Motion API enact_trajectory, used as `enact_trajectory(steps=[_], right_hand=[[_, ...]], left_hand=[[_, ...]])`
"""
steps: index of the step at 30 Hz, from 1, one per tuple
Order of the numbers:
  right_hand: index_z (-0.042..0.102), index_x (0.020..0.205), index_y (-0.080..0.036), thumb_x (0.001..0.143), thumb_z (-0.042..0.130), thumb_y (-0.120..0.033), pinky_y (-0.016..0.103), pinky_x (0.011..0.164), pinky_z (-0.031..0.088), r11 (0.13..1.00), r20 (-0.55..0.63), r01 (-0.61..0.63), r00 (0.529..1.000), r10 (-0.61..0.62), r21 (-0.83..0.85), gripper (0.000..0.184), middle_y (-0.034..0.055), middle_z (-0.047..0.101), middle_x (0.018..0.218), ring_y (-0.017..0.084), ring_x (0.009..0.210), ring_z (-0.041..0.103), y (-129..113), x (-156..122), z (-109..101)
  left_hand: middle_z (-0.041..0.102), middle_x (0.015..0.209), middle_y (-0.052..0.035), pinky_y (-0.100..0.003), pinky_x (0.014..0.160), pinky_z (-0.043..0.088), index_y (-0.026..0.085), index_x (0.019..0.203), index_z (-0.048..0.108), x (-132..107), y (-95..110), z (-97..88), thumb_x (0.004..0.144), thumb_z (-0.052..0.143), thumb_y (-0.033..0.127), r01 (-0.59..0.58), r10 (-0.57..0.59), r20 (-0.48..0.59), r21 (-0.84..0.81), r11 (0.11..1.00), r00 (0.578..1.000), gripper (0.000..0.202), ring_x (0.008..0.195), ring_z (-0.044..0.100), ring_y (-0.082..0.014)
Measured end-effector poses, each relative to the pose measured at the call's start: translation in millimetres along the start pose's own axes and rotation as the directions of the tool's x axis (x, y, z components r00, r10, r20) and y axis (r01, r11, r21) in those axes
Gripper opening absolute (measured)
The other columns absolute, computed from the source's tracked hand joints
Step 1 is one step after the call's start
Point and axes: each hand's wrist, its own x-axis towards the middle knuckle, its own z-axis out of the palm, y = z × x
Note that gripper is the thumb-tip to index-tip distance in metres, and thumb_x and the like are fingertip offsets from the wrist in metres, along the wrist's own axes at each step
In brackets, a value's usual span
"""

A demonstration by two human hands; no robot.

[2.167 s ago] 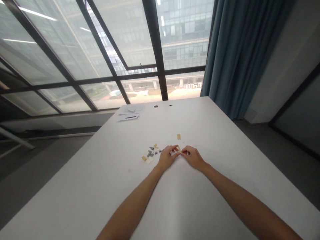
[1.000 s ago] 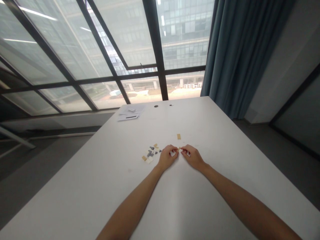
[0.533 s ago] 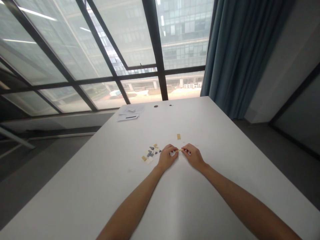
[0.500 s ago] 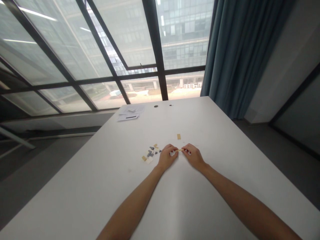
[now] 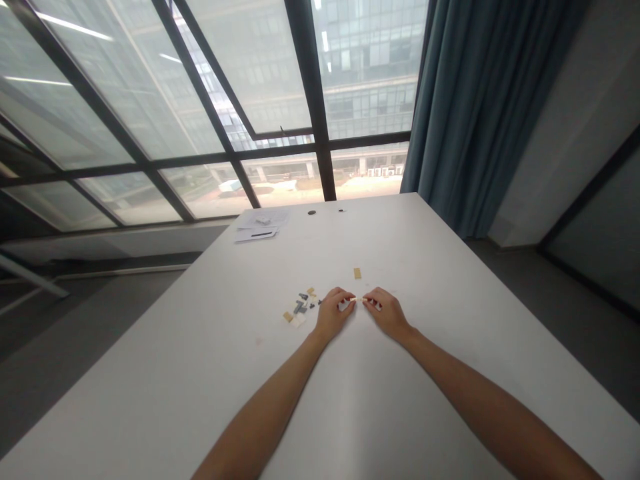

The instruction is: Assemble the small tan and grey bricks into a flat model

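My left hand (image 5: 334, 313) and my right hand (image 5: 387, 312) face each other above the white table (image 5: 320, 413). Between their pinched fingertips is a small, pale tan building-brick piece (image 5: 359, 300), gripped at its left end by the left hand and at its right end by the right. Its exact shape is too small to make out. Just beyond the hands lies a flat tan plate (image 5: 357, 273). Left of my left hand is a loose group of small parts, with grey pieces (image 5: 300, 307), a tan piece (image 5: 288, 317) and a whitish piece (image 5: 299, 321).
At the table's far left corner lie papers (image 5: 256, 233) with a dark pen (image 5: 261, 235) on them. A dark round disc (image 5: 312, 213) and a small black object (image 5: 341, 211) are near the far edge. Windows and a blue curtain (image 5: 465, 120) stand behind.
The held piece looks paler and slightly turned between the fingertips. Both hands stay almost in place, and the loose parts have not moved.
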Motion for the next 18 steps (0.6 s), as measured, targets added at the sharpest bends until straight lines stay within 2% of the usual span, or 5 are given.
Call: enact_trajectory(steps=[18], right_hand=[[0.07, 0.088, -0.02, 0.091, 0.062, -0.021, 0.027, 0.066, 0.044, 1.0, 0.031, -0.008, 0.999, 0.007, 0.02, 0.009, 0.0023, 0.062, 0.079, 0.016, 0.072, 0.057, -0.4, 0.7, -2.2]], left_hand=[[0.064, 0.085, -0.003, -0.025, 0.064, 0.046, 0.022, 0.099, 0.072, 0.8, -3.2, 2.2, 0.088, 0.065, 0.025, 0.0, 0.0, -0.026, -0.008, 1.0, 1.0, 0.014, 0.076, 0.058, -0.014]])
